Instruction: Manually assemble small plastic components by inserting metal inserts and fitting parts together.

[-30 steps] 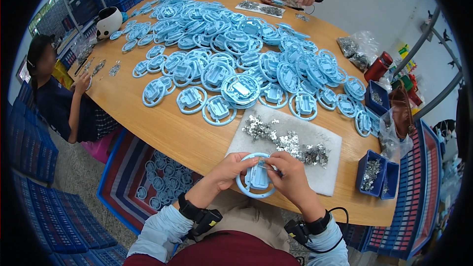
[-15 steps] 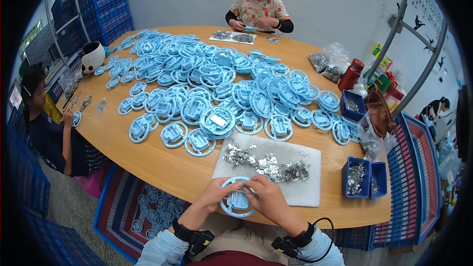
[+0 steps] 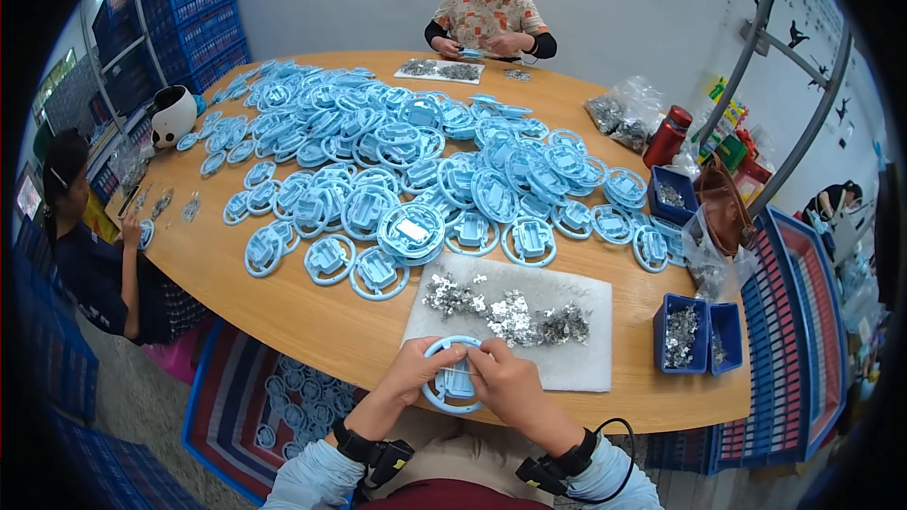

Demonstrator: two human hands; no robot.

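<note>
Both hands close on one light-blue plastic ring part (image 3: 452, 382), a round hoop with a blocky centre piece, held just over the near edge of the wooden table (image 3: 283, 316). The left hand (image 3: 416, 373) pinches its left rim; the right hand (image 3: 505, 382) wraps the right side, fingertips meeting at the top of the hoop. Just beyond lies one pale grey rectangular mat (image 3: 567, 359) carrying a loose heap of small shiny metal pieces (image 3: 505, 307), too many to count. To the right stand two small blue bins (image 3: 697, 335) side by side, the left one holding more metal bits. Farther out, dozens of matching blue ring parts (image 3: 406, 170) cover the smooth oval tabletop, overlapping.
</note>
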